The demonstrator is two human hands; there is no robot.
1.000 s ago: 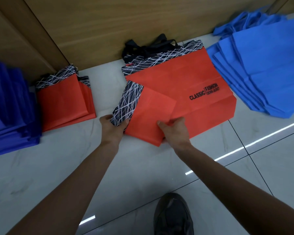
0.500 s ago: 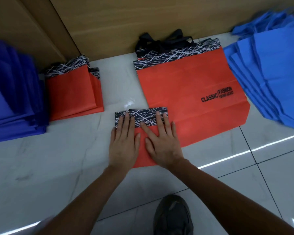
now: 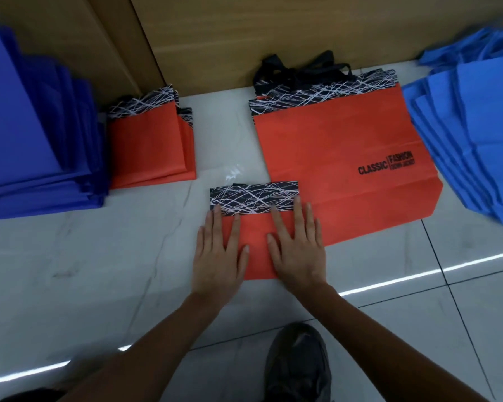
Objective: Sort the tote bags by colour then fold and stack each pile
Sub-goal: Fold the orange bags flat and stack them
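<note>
Now our left hand (image 3: 218,256) and right hand (image 3: 298,253) lie flat on the folded bag (image 3: 256,245) at frame centre, fingers straight and spread, pressing it to the floor (image 3: 99,271) and gripping nothing. Its right edge overlaps an unfolded red bag (image 3: 331,158); the red stack (image 3: 145,146) sits upper left, beside dark blue bags (image 3: 26,126) at far left, with light blue bags (image 3: 471,134) at far right

My left hand (image 3: 219,256) and my right hand (image 3: 298,250) lie palm down, side by side, fingers straight and slightly spread, pointing away from me, thumbs turned inward but apart. My bare left forearm (image 3: 163,338) and right forearm (image 3: 375,329) reach forward, converging.
</note>
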